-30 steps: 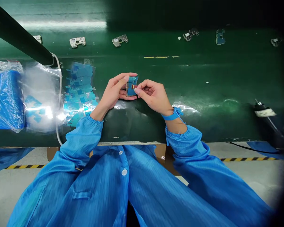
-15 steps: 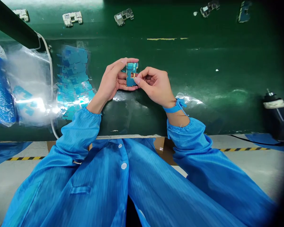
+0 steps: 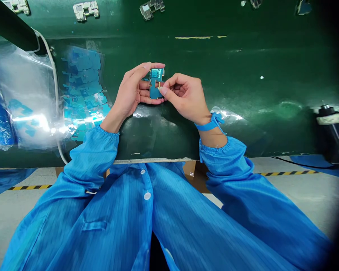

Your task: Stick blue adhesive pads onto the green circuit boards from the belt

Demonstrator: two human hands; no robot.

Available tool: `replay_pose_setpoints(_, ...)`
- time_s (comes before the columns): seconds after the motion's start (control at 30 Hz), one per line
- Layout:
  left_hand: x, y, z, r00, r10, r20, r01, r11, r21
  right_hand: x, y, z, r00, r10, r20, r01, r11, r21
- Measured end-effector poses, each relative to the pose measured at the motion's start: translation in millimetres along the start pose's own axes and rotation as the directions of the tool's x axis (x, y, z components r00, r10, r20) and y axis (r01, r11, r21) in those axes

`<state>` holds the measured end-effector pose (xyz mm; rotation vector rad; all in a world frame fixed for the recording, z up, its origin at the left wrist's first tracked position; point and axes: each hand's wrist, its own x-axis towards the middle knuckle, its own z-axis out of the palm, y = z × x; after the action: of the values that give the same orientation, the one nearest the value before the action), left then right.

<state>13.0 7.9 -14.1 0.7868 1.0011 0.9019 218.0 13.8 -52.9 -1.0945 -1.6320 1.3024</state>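
A small blue circuit board (image 3: 154, 91) with a notch cut into its right side stands upright in my left hand (image 3: 132, 86). The thumb and forefinger hold its top, while the other fingers lie behind and under it. From the right, my right hand (image 3: 186, 96) pinches at the board's right edge, just below the notch, with thumb and forefinger together. Whether a thin film lies between those fingertips, I cannot tell. A blue band circles my right wrist. Left of my left hand lie several thin blue film pieces (image 3: 86, 75), overlapping on the green bench.
Several circuit boards, one of them silvery (image 3: 86, 11), are spaced along the far bench (image 3: 214, 67). At left are clear plastic bags (image 3: 31, 98), a white cable (image 3: 54, 71) and a dark post (image 3: 14, 22). A black bottle-like object (image 3: 332, 131) stands at right.
The view has shifted slightly, so the far boards sit higher in the picture. Both hands keep nearly the same grip on the circuit board.
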Motion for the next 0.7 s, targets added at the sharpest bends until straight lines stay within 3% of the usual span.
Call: replay_pose_setpoints(0.7, 1, -5, -3, 0.999, 0.043, 0.021, -0.042, 0.999, -0.012, 1, 10, -1, 0.996, -0.087, 0.005, 0.087, 0.995, -0.054)
